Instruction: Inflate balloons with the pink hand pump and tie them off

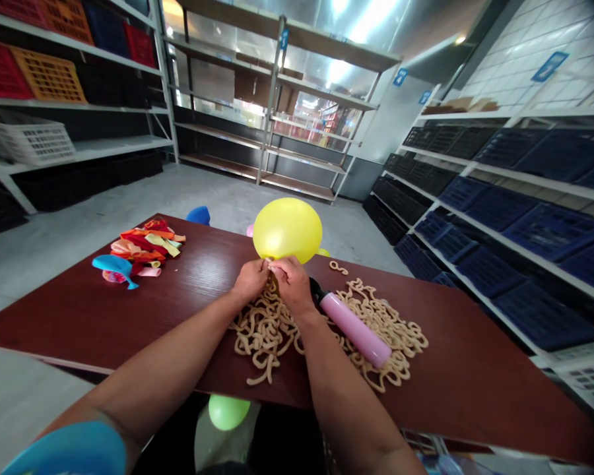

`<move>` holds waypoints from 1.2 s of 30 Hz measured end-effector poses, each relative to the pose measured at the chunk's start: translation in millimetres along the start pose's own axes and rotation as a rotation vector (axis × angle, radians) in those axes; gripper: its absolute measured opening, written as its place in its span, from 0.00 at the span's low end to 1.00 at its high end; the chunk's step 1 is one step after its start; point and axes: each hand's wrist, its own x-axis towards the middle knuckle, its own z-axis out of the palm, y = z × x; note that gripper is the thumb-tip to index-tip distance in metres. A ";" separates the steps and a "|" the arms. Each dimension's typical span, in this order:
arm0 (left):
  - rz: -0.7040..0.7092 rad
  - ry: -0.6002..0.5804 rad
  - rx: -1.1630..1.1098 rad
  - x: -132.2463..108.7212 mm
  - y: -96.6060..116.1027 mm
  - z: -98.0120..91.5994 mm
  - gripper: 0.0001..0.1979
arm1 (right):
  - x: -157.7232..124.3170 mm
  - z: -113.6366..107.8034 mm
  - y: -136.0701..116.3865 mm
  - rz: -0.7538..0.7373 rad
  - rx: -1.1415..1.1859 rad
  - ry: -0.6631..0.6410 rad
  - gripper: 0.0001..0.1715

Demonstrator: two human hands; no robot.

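Observation:
An inflated yellow balloon (288, 227) stands just beyond my fingers, its neck toward me. My left hand (252, 280) is closed, thumb and fingertips pinched at the balloon's neck. Right beside it, my right hand (293, 284) pinches the same spot, so the fingertips meet and partly hide the neck. Beneath and around my hands lies a heap of beige, curly rope-like loops (264, 330). To the right of my right hand, a pink balloon pump (357, 330) with a black end rests on more of these loops.
Uninflated balloons (138, 247) in several colours lie at the table's (193, 316) left, a light blue one (113, 265) nearest. A green balloon (229, 411) is below the front edge, a blue one (198, 215) beyond the far edge. Shelves with crates (544, 231) stand along both sides.

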 end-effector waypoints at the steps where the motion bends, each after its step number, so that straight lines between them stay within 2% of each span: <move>1: 0.007 -0.006 -0.008 -0.8 0.2 0.6 0.16 | 0.1 1.1 1.8 0.060 0.076 0.020 0.08; 4: 0.022 -0.013 0.031 -3.5 2.6 0.1 0.15 | 0.1 4.2 6.6 0.312 0.325 0.059 0.09; 6: 0.043 -0.015 0.067 -5.6 5.1 -1.5 0.15 | 0.0 3.9 7.5 0.451 0.463 0.015 0.11; 9: 0.092 -0.037 0.084 -8.1 7.9 -3.8 0.16 | -0.2 0.0 5.9 0.553 0.588 -0.089 0.14; 12: 0.130 -0.036 0.069 -8.5 8.4 -3.6 0.16 | -0.6 -3.0 4.7 0.546 0.610 -0.139 0.13; 14: 0.116 -0.033 -0.001 -8.1 8.5 -1.9 0.16 | -0.6 -2.3 5.4 0.528 0.591 -0.123 0.12; 21: -0.009 -0.177 -0.436 -10.7 16.0 2.2 0.22 | 1.9 9.3 7.6 0.554 0.530 0.084 0.14; 29: 0.037 -0.272 -0.524 -8.7 11.2 5.3 0.22 | -1.1 9.0 10.5 0.480 0.142 0.249 0.11; 32: 0.019 -0.283 -0.546 -6.5 7.3 7.1 0.21 | -1.6 8.7 11.5 0.458 0.156 0.264 0.11; 36: -0.092 -0.225 -0.565 -4.9 6.6 6.1 0.19 | -0.5 8.5 11.0 0.416 0.330 0.197 0.12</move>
